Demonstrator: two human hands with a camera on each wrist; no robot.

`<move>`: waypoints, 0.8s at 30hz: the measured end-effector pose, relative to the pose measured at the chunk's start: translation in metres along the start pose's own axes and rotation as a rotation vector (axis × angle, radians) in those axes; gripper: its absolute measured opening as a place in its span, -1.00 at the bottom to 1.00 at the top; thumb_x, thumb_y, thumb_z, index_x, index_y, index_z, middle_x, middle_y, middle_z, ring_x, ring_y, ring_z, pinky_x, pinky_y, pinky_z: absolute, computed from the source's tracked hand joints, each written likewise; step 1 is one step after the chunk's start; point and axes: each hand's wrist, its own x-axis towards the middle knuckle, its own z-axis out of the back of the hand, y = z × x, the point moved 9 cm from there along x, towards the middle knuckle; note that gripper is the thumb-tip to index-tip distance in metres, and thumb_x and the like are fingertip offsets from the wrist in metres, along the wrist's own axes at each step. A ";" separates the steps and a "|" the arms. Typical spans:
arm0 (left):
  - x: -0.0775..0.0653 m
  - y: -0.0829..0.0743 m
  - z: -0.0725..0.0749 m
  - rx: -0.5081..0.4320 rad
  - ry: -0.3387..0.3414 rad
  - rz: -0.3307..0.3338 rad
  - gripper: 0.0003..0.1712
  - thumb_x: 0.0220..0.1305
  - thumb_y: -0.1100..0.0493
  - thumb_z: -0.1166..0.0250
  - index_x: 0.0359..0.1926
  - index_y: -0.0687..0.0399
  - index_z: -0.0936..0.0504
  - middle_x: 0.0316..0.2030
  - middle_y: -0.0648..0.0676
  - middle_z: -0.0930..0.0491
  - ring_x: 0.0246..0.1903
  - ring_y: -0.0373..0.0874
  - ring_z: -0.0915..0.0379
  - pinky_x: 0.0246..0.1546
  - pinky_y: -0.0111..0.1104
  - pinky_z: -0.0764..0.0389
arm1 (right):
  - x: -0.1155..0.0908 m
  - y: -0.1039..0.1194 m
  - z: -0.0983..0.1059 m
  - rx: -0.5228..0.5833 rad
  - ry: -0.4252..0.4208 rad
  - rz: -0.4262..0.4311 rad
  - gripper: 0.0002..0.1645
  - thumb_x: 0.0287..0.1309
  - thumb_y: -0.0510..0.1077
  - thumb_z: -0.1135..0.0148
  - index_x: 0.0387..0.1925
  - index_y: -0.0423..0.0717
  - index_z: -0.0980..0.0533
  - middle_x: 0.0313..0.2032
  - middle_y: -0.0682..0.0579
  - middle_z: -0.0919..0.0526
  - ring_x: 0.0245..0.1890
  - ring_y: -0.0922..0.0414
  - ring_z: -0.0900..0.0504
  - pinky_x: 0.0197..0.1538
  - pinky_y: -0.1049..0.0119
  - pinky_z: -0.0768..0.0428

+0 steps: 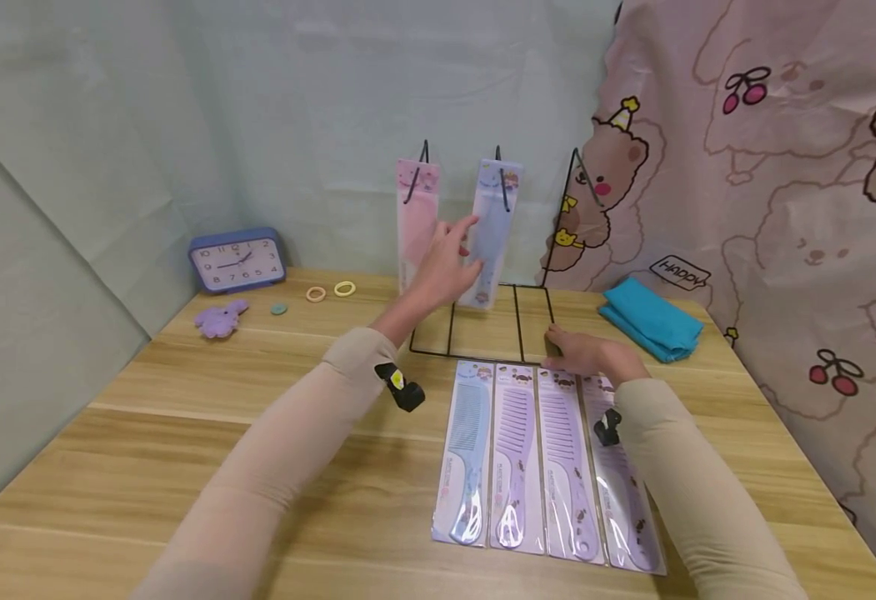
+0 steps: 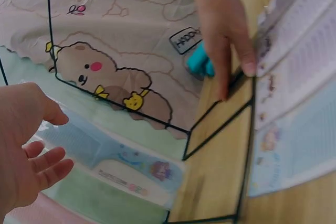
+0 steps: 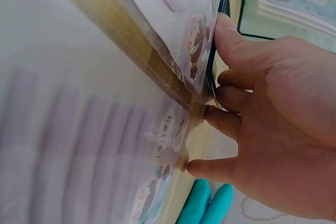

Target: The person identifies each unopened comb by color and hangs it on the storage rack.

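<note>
On a black wire rack [image 1: 518, 325], a pink comb pack [image 1: 417, 208] hangs from the left hook and a blue comb pack [image 1: 492, 242] from the middle one. My left hand [image 1: 443, 265] is in front of the blue pack, fingers loosely spread and nothing in its grasp. Low at the rack's front right corner, my right hand [image 1: 591, 352] holds the base, its thumb at the front wire and fingers by the side wire. Below lie a flat blue comb pack [image 1: 466, 450] and, beside it, three purple comb packs [image 1: 514, 458], the rightmost partly under my right arm.
A folded turquoise cloth [image 1: 651, 318] lies right of the rack. To the left stand a blue clock [image 1: 237, 260], a purple plush toy [image 1: 220, 320], and several small rings, one of them a yellow ring [image 1: 344, 283]. The rack's right hook [image 1: 588, 177] carries nothing.
</note>
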 end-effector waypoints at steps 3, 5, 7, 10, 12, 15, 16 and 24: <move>-0.014 0.006 -0.005 0.008 0.012 -0.027 -0.21 0.29 0.32 -0.30 0.50 0.13 -0.23 0.07 0.27 -0.36 -0.04 0.09 -0.50 -0.17 -0.29 -0.61 | 0.001 0.000 0.000 0.001 -0.001 -0.001 -0.08 0.52 0.05 0.00 0.55 -0.31 0.21 0.54 -0.31 0.24 0.50 -0.28 0.07 0.48 -0.17 -0.03; -0.025 0.012 -0.009 0.029 0.028 -0.035 -0.23 0.29 0.30 -0.29 0.48 0.17 -0.24 0.05 0.29 -0.39 -0.07 0.10 -0.52 -0.17 -0.27 -0.60 | 0.002 -0.001 0.000 0.002 -0.003 -0.004 -0.08 0.52 0.04 0.00 0.55 -0.32 0.21 0.54 -0.31 0.23 0.50 -0.28 0.07 0.48 -0.17 -0.02; -0.037 0.020 -0.015 0.036 0.052 -0.022 -0.22 0.28 0.31 -0.29 0.48 0.19 -0.23 0.03 0.29 -0.39 -0.10 0.09 -0.52 -0.17 -0.26 -0.58 | 0.002 -0.001 -0.001 0.003 -0.004 -0.007 -0.08 0.52 0.04 0.00 0.55 -0.32 0.21 0.54 -0.32 0.23 0.50 -0.27 0.07 0.48 -0.16 -0.02; -0.056 0.035 -0.024 0.073 0.094 0.016 -0.21 0.29 0.28 -0.29 0.49 0.21 -0.21 0.01 0.26 -0.41 -0.14 0.01 -0.53 -0.18 -0.28 -0.58 | 0.003 -0.002 -0.001 0.001 -0.003 -0.010 -0.07 0.52 0.05 0.00 0.55 -0.32 0.22 0.54 -0.31 0.23 0.50 -0.27 0.07 0.49 -0.16 -0.02; -0.069 0.047 -0.031 0.086 0.143 0.056 -0.17 0.30 0.24 -0.31 0.50 0.23 -0.15 0.04 0.28 -0.40 -0.14 0.01 -0.53 -0.17 -0.26 -0.61 | 0.003 -0.002 -0.001 -0.003 -0.001 -0.008 -0.07 0.52 0.05 0.00 0.55 -0.31 0.21 0.54 -0.31 0.23 0.50 -0.27 0.07 0.49 -0.16 -0.02; -0.090 0.063 -0.043 0.120 0.258 0.154 -0.06 0.34 0.10 -0.32 0.54 0.25 -0.01 0.25 0.39 -0.31 0.04 0.10 -0.50 0.04 -0.14 -0.60 | 0.004 -0.001 -0.002 -0.007 0.001 -0.004 -0.08 0.52 0.06 0.00 0.55 -0.31 0.21 0.54 -0.31 0.24 0.51 -0.26 0.09 0.49 -0.16 -0.01; -0.096 0.068 -0.048 0.122 0.302 0.198 -0.01 0.34 0.05 -0.32 0.55 0.24 0.05 0.33 0.43 -0.23 0.07 0.14 -0.48 0.10 -0.09 -0.57 | 0.004 -0.001 -0.002 -0.005 0.003 -0.002 -0.08 0.52 0.06 0.01 0.55 -0.31 0.21 0.54 -0.31 0.24 0.50 -0.27 0.09 0.49 -0.16 -0.01; -0.120 0.083 -0.064 0.178 0.460 0.347 0.21 0.27 -0.21 -0.35 0.59 0.17 0.22 0.46 0.51 0.06 0.34 0.31 -0.20 0.30 0.07 -0.37 | 0.002 -0.002 0.000 -0.001 0.004 -0.005 -0.06 0.52 0.07 0.00 0.55 -0.30 0.23 0.54 -0.32 0.24 0.50 -0.28 0.07 0.48 -0.18 -0.02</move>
